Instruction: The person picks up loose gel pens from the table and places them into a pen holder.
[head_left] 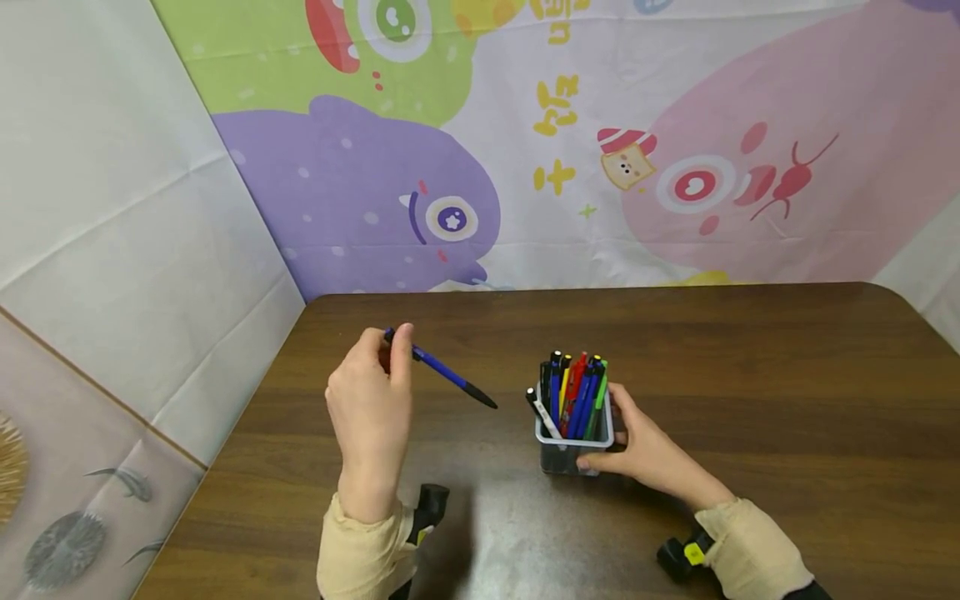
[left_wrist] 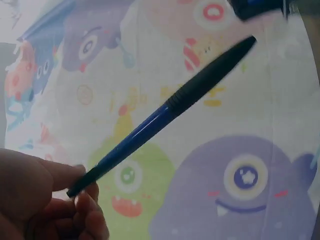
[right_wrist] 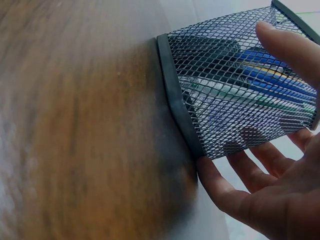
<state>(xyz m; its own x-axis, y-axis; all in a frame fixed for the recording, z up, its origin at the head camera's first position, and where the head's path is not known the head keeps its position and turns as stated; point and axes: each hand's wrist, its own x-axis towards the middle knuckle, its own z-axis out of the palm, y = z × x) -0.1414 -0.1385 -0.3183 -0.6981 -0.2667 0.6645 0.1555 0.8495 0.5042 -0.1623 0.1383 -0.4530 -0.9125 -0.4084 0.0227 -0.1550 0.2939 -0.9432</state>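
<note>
Head view: your left hand point(head_left: 369, 408) pinches a blue pen point(head_left: 442, 371) by its end, tip toward 4 o'clock, above the table point(head_left: 750, 375). Right hand point(head_left: 648, 450) cups the mesh pen holder point(head_left: 573, 446).
Left wrist: fingers point(left_wrist: 82, 210) pinch the pen's end.
Right wrist: fingers curl round the holder, standing on the table.

Blue pen point(head_left: 442, 372) with black grip: tilted, raised above the table, left of the mesh pen holder point(head_left: 573, 442). Holder: upright, filled with coloured pens.
</note>
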